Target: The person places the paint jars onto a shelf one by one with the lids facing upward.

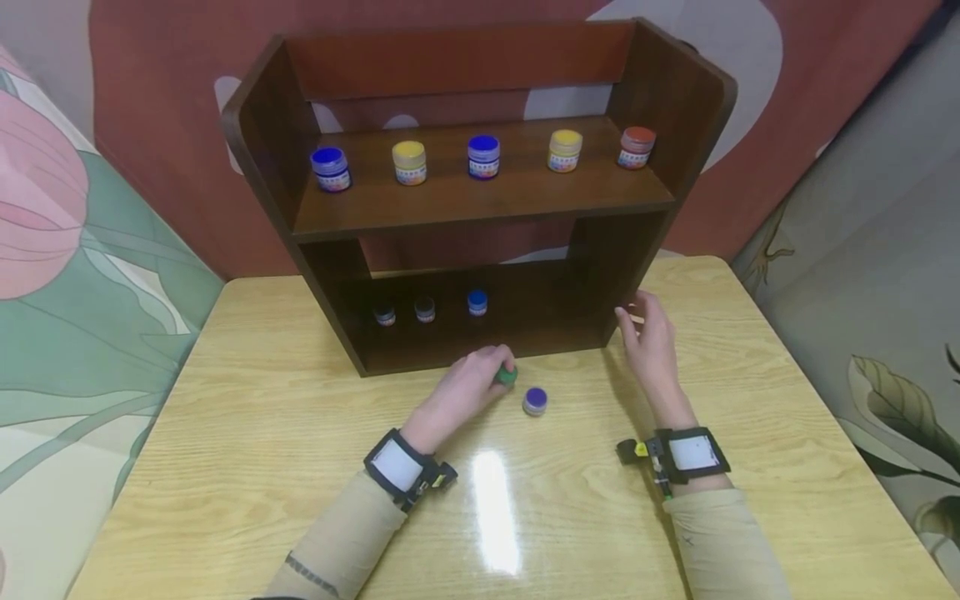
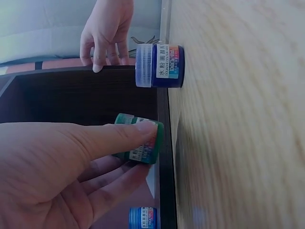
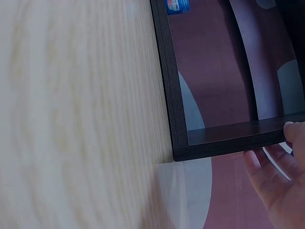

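Note:
My left hand [image 1: 468, 385] pinches a small green paint jar [image 2: 138, 138] between thumb and fingers, just in front of the wooden shelf [image 1: 487, 218]. In the left wrist view the green jar is tilted and its label is partly covered by the thumb. A jar with a purple-blue lid [image 1: 535, 402] stands on the table beside that hand. At the shelf's right side panel, my right hand [image 1: 651, 343] has its fingers relaxed and spread. Its thumb [image 3: 289, 130] touches the panel's front edge, while the other fingers lie along the outer side.
On the lower shelf stand two dark-lidded jars [image 1: 425, 310] and a blue jar [image 1: 477, 302]. Several blue, yellow [image 1: 408, 162] and red [image 1: 637, 147] jars line the upper shelf. The shelf stands on a light wooden table [image 1: 285, 433], against a patterned cloth backdrop [image 1: 165, 125].

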{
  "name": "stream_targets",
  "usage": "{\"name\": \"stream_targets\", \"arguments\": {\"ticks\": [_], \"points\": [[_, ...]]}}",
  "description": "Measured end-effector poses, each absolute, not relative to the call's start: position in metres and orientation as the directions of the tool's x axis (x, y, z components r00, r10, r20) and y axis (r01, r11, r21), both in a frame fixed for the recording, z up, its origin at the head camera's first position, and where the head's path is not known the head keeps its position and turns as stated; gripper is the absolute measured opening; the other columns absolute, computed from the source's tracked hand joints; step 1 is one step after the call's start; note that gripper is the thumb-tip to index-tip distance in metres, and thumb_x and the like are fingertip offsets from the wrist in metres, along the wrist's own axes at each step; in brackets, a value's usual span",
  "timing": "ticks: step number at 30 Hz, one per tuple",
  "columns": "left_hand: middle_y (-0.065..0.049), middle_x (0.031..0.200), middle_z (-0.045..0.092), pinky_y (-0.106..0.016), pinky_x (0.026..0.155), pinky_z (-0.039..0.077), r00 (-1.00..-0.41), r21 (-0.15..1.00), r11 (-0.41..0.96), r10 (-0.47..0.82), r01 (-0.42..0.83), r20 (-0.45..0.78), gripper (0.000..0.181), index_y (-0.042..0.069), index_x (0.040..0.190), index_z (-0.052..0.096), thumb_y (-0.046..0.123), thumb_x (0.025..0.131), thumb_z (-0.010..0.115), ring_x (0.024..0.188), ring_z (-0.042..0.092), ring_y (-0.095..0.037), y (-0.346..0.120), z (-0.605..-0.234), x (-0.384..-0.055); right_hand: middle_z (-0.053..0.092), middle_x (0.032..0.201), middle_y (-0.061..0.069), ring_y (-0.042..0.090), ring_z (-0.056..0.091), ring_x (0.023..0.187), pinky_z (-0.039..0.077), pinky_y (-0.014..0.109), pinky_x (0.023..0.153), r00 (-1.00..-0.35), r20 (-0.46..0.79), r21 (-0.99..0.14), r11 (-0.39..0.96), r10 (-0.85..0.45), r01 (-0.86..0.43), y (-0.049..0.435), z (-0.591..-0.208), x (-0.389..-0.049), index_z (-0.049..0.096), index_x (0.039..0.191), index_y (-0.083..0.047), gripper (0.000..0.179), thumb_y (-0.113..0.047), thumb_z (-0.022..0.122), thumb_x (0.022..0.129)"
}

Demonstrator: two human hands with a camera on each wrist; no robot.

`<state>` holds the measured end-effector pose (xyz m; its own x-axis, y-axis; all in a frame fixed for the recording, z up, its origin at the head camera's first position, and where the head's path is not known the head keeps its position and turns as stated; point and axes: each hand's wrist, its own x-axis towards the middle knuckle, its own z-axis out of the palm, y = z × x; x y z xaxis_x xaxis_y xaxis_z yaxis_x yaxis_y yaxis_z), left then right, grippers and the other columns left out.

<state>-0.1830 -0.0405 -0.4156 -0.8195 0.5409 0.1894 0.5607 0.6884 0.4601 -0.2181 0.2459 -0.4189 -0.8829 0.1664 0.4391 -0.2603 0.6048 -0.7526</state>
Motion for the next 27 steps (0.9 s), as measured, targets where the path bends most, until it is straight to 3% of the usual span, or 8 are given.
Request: {"name": "stream_targets", "arguments": {"ticks": [12,27], "points": [[-0.002,0.107,0.072,-0.027,0.084,0.06,-0.874,0.567,0.676,0.444,0.471,0.198,0.023,0.015,0.11,0.065,0.015,0.09,0.075,0.098,0.071,-0.016,-0.0412,-0.412,-0.1851,0.062,0.121,0.028,0.042,0.064,0.112,0.057,0.054,0.091,-0.882,0.442,-0.749,0.607,0.162,-0.264,0.2464,-0.4214,-0.2189,0.052,0.128,0.007,0.032,-0.01,0.056,0.101],[-0.003,0.108,0.073,-0.023,0.079,0.06,-0.897,0.631,0.643,0.377,0.434,0.232,0.026,0.014,0.111,0.066,0.011,0.087,0.077,0.092,0.071,-0.015,-0.0462,-0.4089,-0.1908,0.062,0.121,0.027,0.042,0.064,0.111,0.057,0.052,0.09,-0.878,0.451,-0.754,0.596,0.162,-0.277,0.2477,-0.423,-0.2195,0.053,0.127,0.007,0.031,-0.009,0.057,0.101]]}}
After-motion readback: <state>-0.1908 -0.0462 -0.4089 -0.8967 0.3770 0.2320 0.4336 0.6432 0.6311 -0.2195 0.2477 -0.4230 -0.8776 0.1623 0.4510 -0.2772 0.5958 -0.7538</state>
